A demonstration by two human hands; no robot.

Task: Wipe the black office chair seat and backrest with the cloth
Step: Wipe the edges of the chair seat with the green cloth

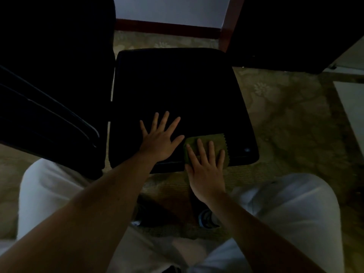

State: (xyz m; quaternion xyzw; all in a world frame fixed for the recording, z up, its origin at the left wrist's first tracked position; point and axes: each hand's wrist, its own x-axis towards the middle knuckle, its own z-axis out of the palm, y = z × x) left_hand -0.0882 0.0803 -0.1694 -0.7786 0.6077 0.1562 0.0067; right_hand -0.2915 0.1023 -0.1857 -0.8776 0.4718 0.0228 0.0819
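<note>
Seat (pixel 177 85): my left hand (pixel 159 140) flat, steadying it; my right hand (pixel 204 170) flat, pressing cloth (pixel 214 140) at near edge to wipe.

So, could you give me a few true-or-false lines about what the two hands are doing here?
1. The right hand presses flat on the cloth. True.
2. The cloth is red. False: it is green.
3. The left hand lies flat on the seat, fingers spread. True.
4. The cloth lies on the floor. False: it lies on the seat, near the edge closest to the person.
</note>
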